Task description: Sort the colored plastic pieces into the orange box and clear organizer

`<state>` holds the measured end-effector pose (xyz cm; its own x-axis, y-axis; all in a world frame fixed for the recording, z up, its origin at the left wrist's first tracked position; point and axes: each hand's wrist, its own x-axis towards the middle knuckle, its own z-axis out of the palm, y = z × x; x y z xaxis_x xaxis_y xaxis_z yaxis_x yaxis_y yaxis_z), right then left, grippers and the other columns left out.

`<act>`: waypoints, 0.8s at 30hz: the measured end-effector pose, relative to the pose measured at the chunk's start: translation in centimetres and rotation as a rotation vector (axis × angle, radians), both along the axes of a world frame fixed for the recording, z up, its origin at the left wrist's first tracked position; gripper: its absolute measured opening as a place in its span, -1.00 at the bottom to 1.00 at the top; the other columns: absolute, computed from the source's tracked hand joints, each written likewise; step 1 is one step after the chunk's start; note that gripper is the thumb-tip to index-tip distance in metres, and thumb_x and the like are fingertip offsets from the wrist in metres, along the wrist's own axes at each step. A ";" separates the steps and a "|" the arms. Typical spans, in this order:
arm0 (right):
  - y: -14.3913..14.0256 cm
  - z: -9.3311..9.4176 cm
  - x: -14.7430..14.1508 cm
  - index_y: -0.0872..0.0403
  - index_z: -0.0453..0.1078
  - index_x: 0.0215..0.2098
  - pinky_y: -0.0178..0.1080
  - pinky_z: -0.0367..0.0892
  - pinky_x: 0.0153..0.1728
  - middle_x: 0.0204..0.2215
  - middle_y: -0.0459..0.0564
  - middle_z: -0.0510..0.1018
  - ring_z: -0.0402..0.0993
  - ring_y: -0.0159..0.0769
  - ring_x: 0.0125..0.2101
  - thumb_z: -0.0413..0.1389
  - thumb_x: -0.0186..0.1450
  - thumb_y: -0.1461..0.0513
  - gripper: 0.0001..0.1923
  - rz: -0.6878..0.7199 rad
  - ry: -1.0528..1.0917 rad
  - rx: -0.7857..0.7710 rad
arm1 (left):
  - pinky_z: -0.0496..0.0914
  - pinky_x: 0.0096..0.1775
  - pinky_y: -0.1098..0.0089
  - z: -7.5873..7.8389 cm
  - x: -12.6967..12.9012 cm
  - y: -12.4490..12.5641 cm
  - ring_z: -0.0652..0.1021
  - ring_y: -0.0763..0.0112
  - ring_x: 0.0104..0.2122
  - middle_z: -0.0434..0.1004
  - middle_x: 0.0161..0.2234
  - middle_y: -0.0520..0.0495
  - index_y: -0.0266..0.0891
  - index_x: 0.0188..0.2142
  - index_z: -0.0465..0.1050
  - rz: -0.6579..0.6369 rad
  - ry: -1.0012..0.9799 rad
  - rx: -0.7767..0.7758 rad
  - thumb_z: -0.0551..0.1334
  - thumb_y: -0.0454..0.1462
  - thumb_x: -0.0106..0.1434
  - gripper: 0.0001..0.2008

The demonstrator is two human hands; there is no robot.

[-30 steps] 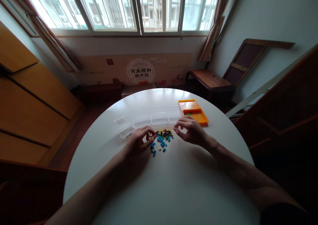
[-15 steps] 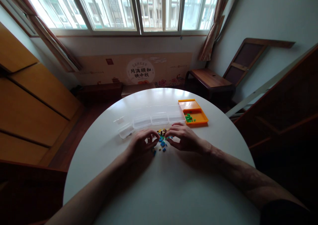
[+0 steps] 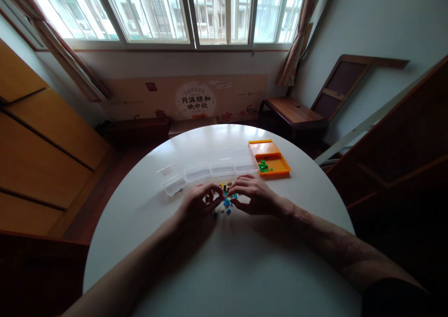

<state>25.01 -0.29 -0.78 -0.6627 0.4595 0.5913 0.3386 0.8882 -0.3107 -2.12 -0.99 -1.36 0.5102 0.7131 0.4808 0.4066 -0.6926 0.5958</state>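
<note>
L hand [image 3: 198,204] curling over left edge of small brick pile [image 3: 227,198] on white table [image 3: 245,270]; pinch contents: cannot tell. R hand [image 3: 252,196] fingering pile's right side, grasp unclear. Bricks likely light, hard, slippery; taking by sidewalls w/ fingertips. Clear boxes [image 3: 210,168], orange tray [image 3: 271,160] lying beyond grip.

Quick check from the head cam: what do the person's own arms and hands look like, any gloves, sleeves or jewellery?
Both are bare: no gloves on the left hand or right hand, no watch or rings that show. Forearms uncovered; a dark sleeve edge shows only on the right upper arm.
</note>
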 end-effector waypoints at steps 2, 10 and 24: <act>0.0 0.2 0.0 -0.05 0.54 -0.01 -0.06 0.49 0.11 -0.13 -0.03 0.74 0.68 -0.19 -0.14 0.28 0.47 0.19 -0.86 0.003 0.010 0.013 | 0.48 -0.33 0.47 0.3 0.3 -0.2 0.57 0.47 -0.43 0.64 -0.36 0.00 -0.18 -0.15 0.63 0.009 -0.020 0.006 0.40 -0.21 0.46 -0.91; 0.1 0.2 -0.2 -0.03 0.54 -0.07 -0.10 0.52 0.08 -0.17 -0.05 0.75 0.69 -0.25 -0.18 0.28 0.54 0.14 -0.92 0.046 0.024 0.046 | 0.47 -0.37 0.50 0.5 0.7 -0.6 0.57 0.49 -0.44 0.64 -0.37 0.01 -0.20 -0.19 0.62 -0.070 -0.109 -0.037 0.47 -0.15 0.43 -0.83; 1.6 2.2 3.8 -0.01 0.50 -0.23 -0.08 0.46 -0.02 -0.27 -0.03 0.70 0.62 -0.17 -0.25 0.20 0.48 0.26 -0.91 -0.287 0.046 0.059 | 0.41 -0.18 0.34 1.6 -1.3 0.6 0.57 0.49 -0.49 0.62 -0.45 0.10 -0.18 -0.23 0.57 -0.007 0.153 0.301 0.32 -0.18 0.56 -0.80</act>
